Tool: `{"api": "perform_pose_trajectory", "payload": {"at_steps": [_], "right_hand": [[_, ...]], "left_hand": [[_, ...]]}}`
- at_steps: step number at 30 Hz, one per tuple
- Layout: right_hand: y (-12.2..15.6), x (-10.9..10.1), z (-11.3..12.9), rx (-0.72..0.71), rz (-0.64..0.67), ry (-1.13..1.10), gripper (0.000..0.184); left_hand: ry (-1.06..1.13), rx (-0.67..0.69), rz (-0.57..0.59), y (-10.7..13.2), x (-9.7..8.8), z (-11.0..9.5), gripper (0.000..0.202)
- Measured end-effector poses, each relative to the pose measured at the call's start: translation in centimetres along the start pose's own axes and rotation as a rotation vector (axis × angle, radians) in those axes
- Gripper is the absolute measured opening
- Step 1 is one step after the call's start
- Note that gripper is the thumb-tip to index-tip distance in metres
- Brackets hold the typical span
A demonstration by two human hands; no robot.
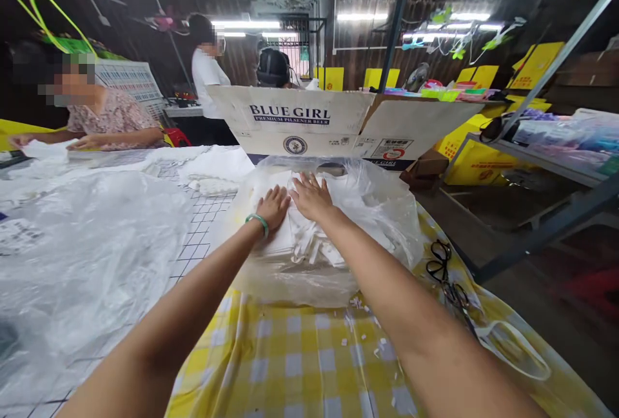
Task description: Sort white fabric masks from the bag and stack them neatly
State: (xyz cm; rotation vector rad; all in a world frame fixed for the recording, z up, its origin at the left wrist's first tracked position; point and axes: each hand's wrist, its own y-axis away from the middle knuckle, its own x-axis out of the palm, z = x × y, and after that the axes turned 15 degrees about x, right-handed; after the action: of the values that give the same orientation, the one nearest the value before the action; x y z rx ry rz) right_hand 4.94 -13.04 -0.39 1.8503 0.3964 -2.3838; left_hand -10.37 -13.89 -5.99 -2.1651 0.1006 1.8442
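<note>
Both of my hands lie flat on a stack of white fabric pieces [309, 244] inside a clear plastic bag [309, 286]. My left hand [274, 206], with a green bangle [256, 224] at the wrist, rests on the stack's left part with its fingers stretched out. Just to its right, my right hand [311, 197] presses on the far middle of the stack, fingers spread. Loose white strips hang at the stack's near edge. Behind the bag stands a cardboard box [300, 121] printed "BLUE GIRL".
Clear plastic sheeting [97, 263] and white cloth [217, 169] cover the table on the left. Black-handled scissors [439, 262] lie at the right edge of the yellow checked tablecloth [290, 366]. A co-worker [111, 115] handles white cloth at the far left. A metal rack [556, 160] stands right.
</note>
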Motion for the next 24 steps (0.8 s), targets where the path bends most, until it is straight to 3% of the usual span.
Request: {"api": "perform_pose_trajectory", "payload": {"at_steps": [2, 6, 9, 14, 17, 20, 22, 24], "right_hand": [[-1.6, 2.6, -0.9, -0.030, 0.026, 0.014, 0.054], [-3.4, 6.0, -3.9, 0.060, 0.166, 0.091, 0.055], [-3.8, 7.2, -4.7, 0.060, 0.186, 0.161, 0.052], [-3.8, 8.1, -3.9, 0.040, 0.174, 0.239, 0.050], [-3.5, 7.2, -3.5, 0.060, 0.196, 0.224, 0.049], [-3.5, 4.2, -3.2, 0.148, 0.197, 0.166, 0.051], [-2.9, 1.3, -2.9, 0.178, 0.161, 0.145, 0.053], [-1.3, -1.7, -2.3, 0.154, 0.113, 0.139, 0.051]], "left_hand": [[0.041, -0.018, 0.062, 0.1, 0.7, 0.1, 0.060], [0.091, -0.019, 0.108, 0.3, 1.4, 0.0, 0.064], [0.077, -0.011, 0.109, 0.1, 1.8, 0.0, 0.065], [0.079, -0.018, 0.098, 0.0, 2.1, 0.1, 0.065], [0.126, -0.027, 0.116, 0.1, 1.1, -0.1, 0.065], [0.237, -0.054, 0.092, 0.8, -1.5, -0.4, 0.065], [0.333, -0.081, -0.059, 2.7, -3.6, -1.3, 0.065], [0.450, -0.088, -0.297, 6.1, -5.1, -3.1, 0.063]]}}
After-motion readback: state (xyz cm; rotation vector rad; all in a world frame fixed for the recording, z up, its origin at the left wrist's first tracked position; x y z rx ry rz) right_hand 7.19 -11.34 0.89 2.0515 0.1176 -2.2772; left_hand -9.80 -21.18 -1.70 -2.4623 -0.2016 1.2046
